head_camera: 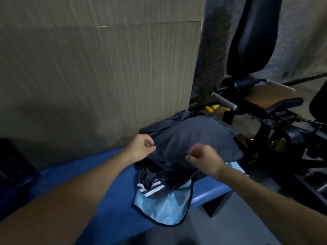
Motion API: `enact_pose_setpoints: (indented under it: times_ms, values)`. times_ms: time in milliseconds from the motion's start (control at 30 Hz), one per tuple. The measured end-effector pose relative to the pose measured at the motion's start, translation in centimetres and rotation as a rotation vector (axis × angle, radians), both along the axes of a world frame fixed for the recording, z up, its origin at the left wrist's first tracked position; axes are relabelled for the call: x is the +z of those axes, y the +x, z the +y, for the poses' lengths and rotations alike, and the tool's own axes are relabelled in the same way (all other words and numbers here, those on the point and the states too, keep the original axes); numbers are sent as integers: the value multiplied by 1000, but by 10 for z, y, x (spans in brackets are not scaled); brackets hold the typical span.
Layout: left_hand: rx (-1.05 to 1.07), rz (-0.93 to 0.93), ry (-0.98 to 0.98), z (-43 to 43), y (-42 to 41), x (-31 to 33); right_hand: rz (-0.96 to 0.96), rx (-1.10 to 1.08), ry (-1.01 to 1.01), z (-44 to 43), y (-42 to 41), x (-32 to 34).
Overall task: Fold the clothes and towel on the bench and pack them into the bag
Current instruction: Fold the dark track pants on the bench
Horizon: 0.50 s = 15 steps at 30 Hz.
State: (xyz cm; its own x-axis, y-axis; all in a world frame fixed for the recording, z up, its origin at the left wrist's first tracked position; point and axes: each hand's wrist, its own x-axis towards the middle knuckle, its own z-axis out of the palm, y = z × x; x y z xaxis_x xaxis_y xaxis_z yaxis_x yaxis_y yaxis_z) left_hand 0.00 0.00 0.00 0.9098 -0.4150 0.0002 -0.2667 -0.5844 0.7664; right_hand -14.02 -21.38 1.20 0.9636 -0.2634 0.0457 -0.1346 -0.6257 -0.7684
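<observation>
Head view shows both hands down on the heap at the far end of the blue desk [106, 174]. The left hand [141, 146], fingers curled, pinches the near-left edge of the grey T-shirt [191, 138]. The right hand [205, 158], fingers also curled, seems to nip the same shirt's near edge, though blur makes that contact hard to confirm. The shirt lies on top of the pile, puffed up beside the ribbed wall panel [88, 68]. To my eye it is light, limp stuff with no stiffness, and it will sag and crease wherever it isn't held. Two well-spread pinches along one hem or at the shoulders look the sensible hold. Under it sit black shorts with white stripes [154, 184] and a pale blue cloth with dark binding [168, 209] that droops over the desk's front edge; whether that is the towel I can't say. How much lies beneath the shirt is hidden. A dark shape [12, 165] at the left edge may be the bag, but it's too dim to tell. A weight machine [265, 106] stands just past the desk.
</observation>
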Motion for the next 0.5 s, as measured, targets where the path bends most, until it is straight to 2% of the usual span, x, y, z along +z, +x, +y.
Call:
enact_pose_setpoints:
  times_ms: [67,133,400,500]
  values:
    - [35,-17,97,6,6,-16,59,57,-234,8,6,-11]
    - [100,-6,180,9,6,-32,105,92,-385,17,11,-25]
    - [239,108,18,-2,18,-53,16,115,-692,21,33,-63]
    - [252,88,19,-1,20,-50,-54,64,-732,20,38,-67]
